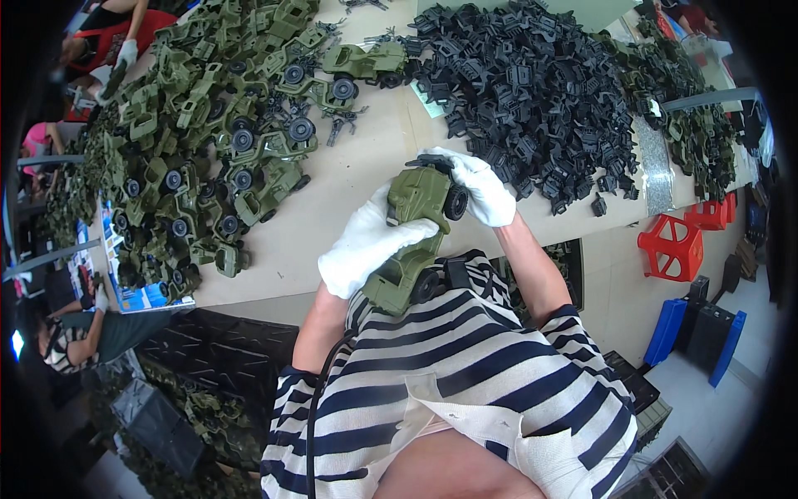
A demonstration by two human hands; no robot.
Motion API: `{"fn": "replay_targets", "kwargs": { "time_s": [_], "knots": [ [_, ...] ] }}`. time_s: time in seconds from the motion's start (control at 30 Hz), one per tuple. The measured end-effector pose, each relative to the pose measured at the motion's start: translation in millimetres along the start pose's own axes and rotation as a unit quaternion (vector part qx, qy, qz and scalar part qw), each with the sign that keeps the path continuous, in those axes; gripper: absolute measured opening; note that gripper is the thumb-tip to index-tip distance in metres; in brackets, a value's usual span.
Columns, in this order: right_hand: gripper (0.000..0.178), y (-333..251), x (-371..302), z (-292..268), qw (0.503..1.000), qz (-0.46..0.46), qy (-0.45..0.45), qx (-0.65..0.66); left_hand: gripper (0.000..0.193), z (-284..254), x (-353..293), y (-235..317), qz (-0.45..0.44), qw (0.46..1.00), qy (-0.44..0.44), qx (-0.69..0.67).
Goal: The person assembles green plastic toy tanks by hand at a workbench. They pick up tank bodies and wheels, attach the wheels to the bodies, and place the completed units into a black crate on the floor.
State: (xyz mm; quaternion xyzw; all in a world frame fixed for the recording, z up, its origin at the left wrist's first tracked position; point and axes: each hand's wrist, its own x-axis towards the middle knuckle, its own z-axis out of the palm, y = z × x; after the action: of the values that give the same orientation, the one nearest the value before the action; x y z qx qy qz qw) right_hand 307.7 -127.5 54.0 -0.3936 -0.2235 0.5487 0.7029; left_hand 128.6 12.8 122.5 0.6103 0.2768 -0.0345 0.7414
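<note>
A green toy jeep with black wheels is tilted in front of my striped shirt, close to the table's near edge. My left hand, in a white glove, is closed around its middle, thumb across the body. My right hand, gloved too, grips a black plastic part at the jeep's far end, beside a wheel. The right fingertips are partly hidden, and whether that part is fixed to the jeep I cannot tell.
Green jeep bodies are heaped on the table at left. A pile of black plastic parts lies beyond my right hand. Red stools stand at right. Other people work at far left, one gloved hand showing.
</note>
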Motion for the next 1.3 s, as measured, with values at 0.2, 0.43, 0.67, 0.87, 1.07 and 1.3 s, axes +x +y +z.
{"fn": "replay_targets", "kwargs": {
  "time_s": [0.2,0.43,0.67,0.87,1.07,1.3],
  "knots": [
    [0.06,2.5,-2.0,-1.4,1.0,0.006,0.001,-0.006,0.071,2.8,-2.1,4.9,-0.013,1.0,0.001,0.002],
    [0.056,-1.6,-2.4,-2.8,1.0,0.018,-0.004,-0.011,0.071,2.9,-4.7,8.5,-0.021,1.0,-0.007,-0.016],
    [0.055,-27.4,2.5,-3.2,0.977,0.029,-0.009,-0.212,0.079,15.4,-0.7,-11.9,0.028,0.997,0.074,-0.009],
    [0.045,13.2,9.2,41.6,0.963,-0.107,0.162,-0.187,0.106,38.8,3.2,-39.2,0.17,0.975,0.119,-0.085],
    [0.045,10.8,8.9,61.9,0.96,-0.135,0.122,-0.213,0.091,-5.0,22.6,-42.5,0.339,0.928,0.122,0.09],
    [0.036,28.4,1.1,77.4,0.873,-0.258,0.153,-0.384,0.059,4.5,23.6,-46.9,0.377,0.893,0.207,0.13]
  ]
}}
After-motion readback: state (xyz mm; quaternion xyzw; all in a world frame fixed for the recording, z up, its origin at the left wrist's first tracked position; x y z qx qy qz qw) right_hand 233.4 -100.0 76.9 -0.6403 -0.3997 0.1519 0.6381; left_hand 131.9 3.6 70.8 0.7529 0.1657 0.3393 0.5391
